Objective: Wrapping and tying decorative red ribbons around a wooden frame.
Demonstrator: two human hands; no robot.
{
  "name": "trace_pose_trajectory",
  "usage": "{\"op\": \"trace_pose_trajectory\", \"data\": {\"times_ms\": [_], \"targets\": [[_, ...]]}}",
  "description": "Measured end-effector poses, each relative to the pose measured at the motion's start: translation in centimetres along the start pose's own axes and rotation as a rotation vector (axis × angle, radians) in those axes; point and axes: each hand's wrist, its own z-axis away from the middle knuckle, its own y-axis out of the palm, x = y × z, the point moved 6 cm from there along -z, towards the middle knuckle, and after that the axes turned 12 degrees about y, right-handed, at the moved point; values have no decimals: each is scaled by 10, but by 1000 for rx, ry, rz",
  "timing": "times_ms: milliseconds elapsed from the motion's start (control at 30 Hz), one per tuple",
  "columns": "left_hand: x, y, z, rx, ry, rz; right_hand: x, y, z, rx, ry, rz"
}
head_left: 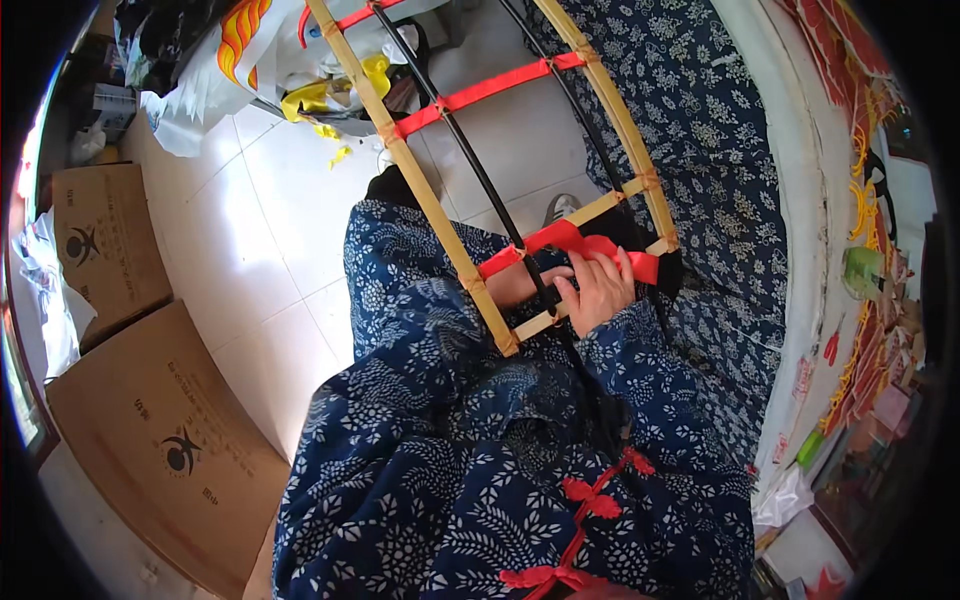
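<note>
A light wooden frame (426,203) with black rods (475,160) stretches away from my lap, its near end low in front of me. Tied joints hold its crosspieces. Red strip (552,237) crosses the near part and ends in a loose flap at the right. My right hand (603,293) is closed on this strip, fingers bent over it near the right side rail. Behind the near rod, my left hand (520,285) reaches under the strip; its fingers are mostly hidden. Farther up, another red strip (500,86) is wrapped across the rods.
Cardboard boxes (165,450) stand on the tiled floor at the left. White and yellow plastic bags (340,95) lie at the far side. Blue floral cloth (720,180) hangs on the right, beside a cluttered table edge (800,330) holding a green cup (862,272).
</note>
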Motion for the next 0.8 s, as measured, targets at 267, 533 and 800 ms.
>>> {"op": "trace_pose_trajectory", "data": {"times_ms": [267, 533, 800], "targets": [[9, 17, -16, -79, 399, -20, -6, 13, 6, 93, -45, -45], [-3, 8, -15, -294, 543, -425, 18, -12, 33, 47, -56, -144], [29, -9, -34, -199, 199, -331, 30, -10, 44, 113, -55, -180]]}}
